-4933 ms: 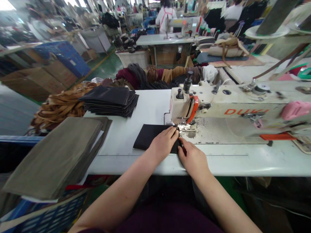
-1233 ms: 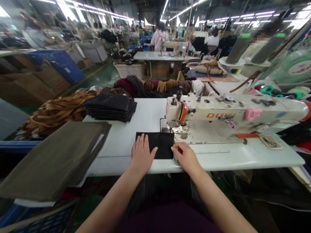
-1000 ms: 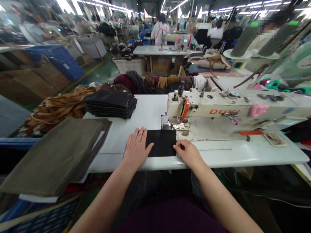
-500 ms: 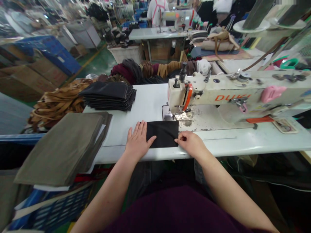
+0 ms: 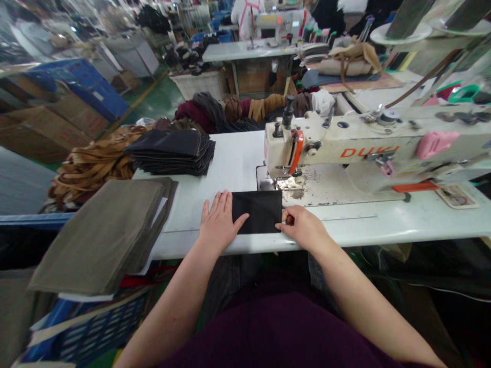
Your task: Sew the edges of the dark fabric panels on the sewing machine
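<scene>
A black rectangular fabric piece lies flat on the white table, just in front of the needle of the cream sewing machine. My left hand rests flat on the piece's left end, fingers stretched out. My right hand pinches the piece's right edge between thumb and fingers, close to the machine's worn plate.
A stack of dark fabric pieces sits at the table's back left, with tan straps heaped beside it. Olive panels lie over a blue crate at my left. Other sewing stations and people stand behind.
The piece has come out from under the presser foot and been pulled toward me. My left hand went from bunched at the needle to flat on the left end; my right hand took the right edge.
</scene>
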Available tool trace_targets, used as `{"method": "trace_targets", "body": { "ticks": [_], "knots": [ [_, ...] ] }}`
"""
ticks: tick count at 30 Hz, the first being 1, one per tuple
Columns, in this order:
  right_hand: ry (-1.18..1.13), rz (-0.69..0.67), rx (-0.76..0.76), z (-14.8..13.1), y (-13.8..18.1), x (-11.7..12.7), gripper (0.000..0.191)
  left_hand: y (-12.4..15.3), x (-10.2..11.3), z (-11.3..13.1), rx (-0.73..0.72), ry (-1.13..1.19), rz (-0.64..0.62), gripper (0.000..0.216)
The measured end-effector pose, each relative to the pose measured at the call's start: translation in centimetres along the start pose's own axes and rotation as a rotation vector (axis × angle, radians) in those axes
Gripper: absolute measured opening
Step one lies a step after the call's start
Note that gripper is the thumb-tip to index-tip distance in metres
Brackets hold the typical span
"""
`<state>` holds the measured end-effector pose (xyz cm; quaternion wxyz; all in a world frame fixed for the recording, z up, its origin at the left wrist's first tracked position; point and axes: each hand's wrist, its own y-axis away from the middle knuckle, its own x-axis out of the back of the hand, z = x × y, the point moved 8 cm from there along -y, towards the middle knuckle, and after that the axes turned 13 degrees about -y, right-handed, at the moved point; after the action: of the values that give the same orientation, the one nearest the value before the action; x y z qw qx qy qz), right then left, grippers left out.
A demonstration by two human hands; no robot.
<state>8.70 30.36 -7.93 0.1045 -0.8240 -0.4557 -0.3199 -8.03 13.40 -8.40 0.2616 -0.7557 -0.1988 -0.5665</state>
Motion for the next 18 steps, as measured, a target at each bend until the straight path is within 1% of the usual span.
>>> {"method": "trace_targets", "body": {
  "ticks": [2,3,4,5,6,8,9,10,14,18],
  "knots": [
    [0.042,0.042,0.030,-0.2,0.3,0.1,0.025,-0.4,1.1,0.3,0.057,0.035,0.078,0.063],
    [0.060,0.058,0.040,-0.3,0.4,0.1,0.027,-0.7,1.8,0.9,0.062,0.059,0.122,0.058],
    [0.075,0.068,0.045,-0.4,0.5,0.1,0.029,-1.0,2.5,1.7,0.033,0.089,0.159,0.052],
    [0.087,0.072,0.049,-0.5,0.6,0.1,0.030,-1.2,3.1,3.0,-0.044,0.125,0.185,0.047],
    [0.097,0.074,0.050,-0.5,0.7,0.0,0.032,-1.4,3.5,4.6,-0.159,0.165,0.193,0.045],
    [0.112,0.073,0.043,-0.5,0.8,0.0,0.034,-1.5,3.9,7.7,-0.392,0.225,0.176,0.046],
    [0.118,0.074,0.037,-0.5,0.9,0.0,0.035,-1.6,3.8,8.9,-0.469,0.235,0.161,0.047],
    [0.120,0.077,0.033,-0.5,0.9,0.0,0.035,-1.7,3.6,9.6,-0.515,0.230,0.145,0.047],
    [0.100,0.092,0.066,-0.5,1.2,0.0,0.035,-2.3,3.1,10.9,-0.584,0.148,0.109,0.049],
    [0.106,0.114,0.134,-0.7,1.3,0.0,0.034,-2.7,4.1,11.0,-0.620,0.083,0.116,0.050]
  ]
}}
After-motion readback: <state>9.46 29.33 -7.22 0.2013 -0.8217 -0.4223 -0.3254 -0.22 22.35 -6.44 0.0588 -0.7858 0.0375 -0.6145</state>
